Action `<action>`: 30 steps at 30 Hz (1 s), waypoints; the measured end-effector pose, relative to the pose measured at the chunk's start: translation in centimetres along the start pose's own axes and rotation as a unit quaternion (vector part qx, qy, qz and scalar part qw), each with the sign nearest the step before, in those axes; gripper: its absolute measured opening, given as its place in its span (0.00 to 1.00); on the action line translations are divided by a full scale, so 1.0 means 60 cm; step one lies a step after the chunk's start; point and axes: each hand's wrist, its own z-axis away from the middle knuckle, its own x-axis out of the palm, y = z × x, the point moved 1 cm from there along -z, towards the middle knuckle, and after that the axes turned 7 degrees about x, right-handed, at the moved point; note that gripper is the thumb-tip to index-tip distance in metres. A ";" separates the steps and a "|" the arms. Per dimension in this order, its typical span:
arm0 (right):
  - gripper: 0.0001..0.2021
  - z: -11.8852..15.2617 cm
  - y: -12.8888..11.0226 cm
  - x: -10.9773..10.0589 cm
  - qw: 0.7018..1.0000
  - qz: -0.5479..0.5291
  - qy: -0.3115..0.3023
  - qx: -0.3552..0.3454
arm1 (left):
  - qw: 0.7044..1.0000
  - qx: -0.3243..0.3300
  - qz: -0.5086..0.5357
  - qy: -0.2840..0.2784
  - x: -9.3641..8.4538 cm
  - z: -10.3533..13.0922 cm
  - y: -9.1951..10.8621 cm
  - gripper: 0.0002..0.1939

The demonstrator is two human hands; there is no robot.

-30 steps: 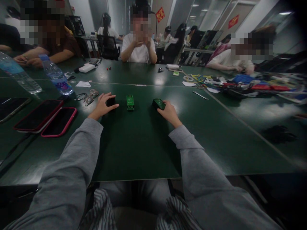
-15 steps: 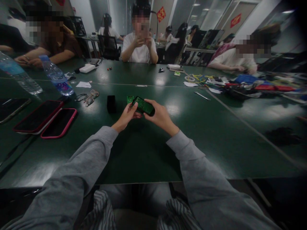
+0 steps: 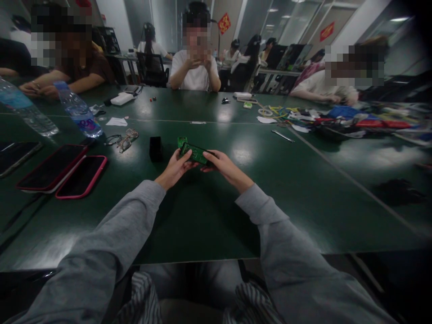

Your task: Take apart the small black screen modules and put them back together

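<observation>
Between my two hands is a green circuit board in a black frame (image 3: 196, 155), held above the table and slightly tilted. My left hand (image 3: 176, 168) grips its left end, thumb on top and fingers beneath. At the right end, my right hand (image 3: 224, 164) closes on it with the thumb over the face. Just beyond the left end lies a second, smaller green circuit board (image 3: 182, 141), partly hidden. A black box-shaped piece (image 3: 155, 149) stands to the left of my left hand.
Phones (image 3: 81, 177) lie at the left, near two water bottles (image 3: 79, 110) and a pair of glasses (image 3: 125, 140). Tweezers or a thin metal tool (image 3: 283, 136) lie to the right. Tangled cables and bags (image 3: 351, 119) are piled farther right. Several people sit around the green table (image 3: 303, 202).
The framed board has turned flatter and lower in my hands. My right thumb has shifted from its right edge onto its face. The view has moved slightly.
</observation>
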 end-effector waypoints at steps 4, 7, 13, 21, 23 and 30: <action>0.25 0.008 -0.009 0.008 0.993 0.019 0.093 -0.074 | 0.998 -0.017 0.062 -0.014 0.015 0.005 0.000 0.19; 0.23 0.019 -0.013 0.016 0.949 0.152 0.193 -0.196 | 0.992 -0.068 0.107 -0.025 0.024 0.008 0.002 0.23; 0.26 0.043 -0.011 0.045 0.853 0.383 0.119 -0.333 | 0.980 -0.124 0.145 0.053 0.021 0.011 0.014 0.33; 0.32 0.049 -0.027 0.049 0.834 0.394 0.073 -0.380 | 0.977 -0.128 0.148 0.081 0.029 0.020 0.025 0.32; 0.30 0.049 -0.025 0.051 0.830 0.398 0.069 -0.385 | 0.977 -0.124 0.153 0.080 0.025 0.018 0.025 0.33; 0.28 0.054 -0.020 0.056 0.816 0.381 0.125 -0.417 | 0.979 -0.109 0.164 0.052 0.016 0.012 0.030 0.36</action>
